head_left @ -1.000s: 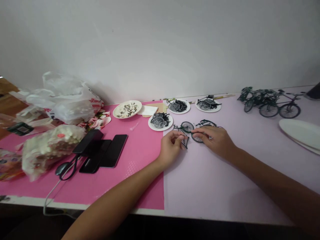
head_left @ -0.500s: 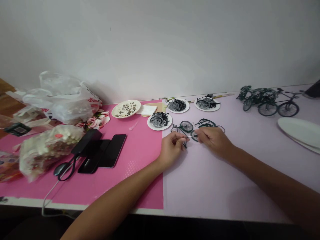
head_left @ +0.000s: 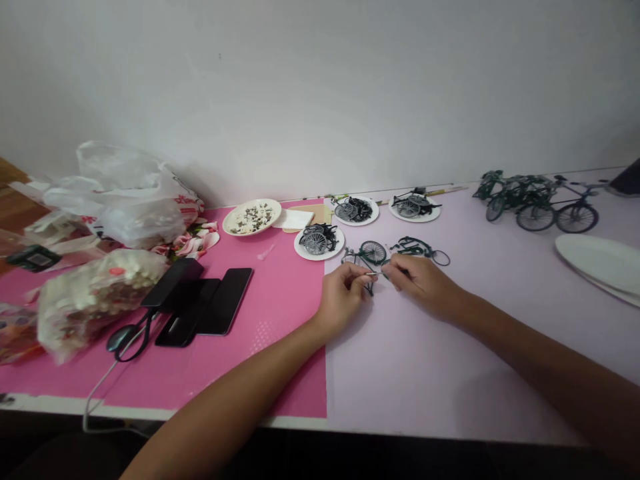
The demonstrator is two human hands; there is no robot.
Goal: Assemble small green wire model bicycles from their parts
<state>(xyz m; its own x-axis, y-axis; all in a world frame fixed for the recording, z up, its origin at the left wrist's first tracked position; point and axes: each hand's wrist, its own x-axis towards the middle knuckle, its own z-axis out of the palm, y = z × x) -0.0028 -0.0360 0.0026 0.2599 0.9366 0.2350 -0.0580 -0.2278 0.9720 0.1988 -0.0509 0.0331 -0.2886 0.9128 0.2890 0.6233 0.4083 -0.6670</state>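
Just above the lilac half of the table, my left hand (head_left: 345,297) pinches a thin silvery metal rod (head_left: 371,273) between thumb and fingertips. My right hand (head_left: 423,280) is closed in a pinch close to the rod's right end; the small piece in its fingers is mostly hidden. Behind the hands lie a loose miniature bicycle wheel (head_left: 373,253), dark green bicycle frame parts (head_left: 411,246) and a thin ring (head_left: 441,258). Part of a dark frame shows beside my left fingertips.
White plates with black bicycle parts (head_left: 318,240) stand farther back, beside a bowl of small pieces (head_left: 253,218). Assembled miniature bicycles (head_left: 577,212) are at the right, near stacked oval plates (head_left: 600,263). Phones (head_left: 225,303), a stuffed plastic bag (head_left: 100,293) and carrier bags (head_left: 135,207) fill the left.
My right hand has moved slightly left, towards my left hand. Less of the metal rod shows between them, and the thin ring behind is more visible.
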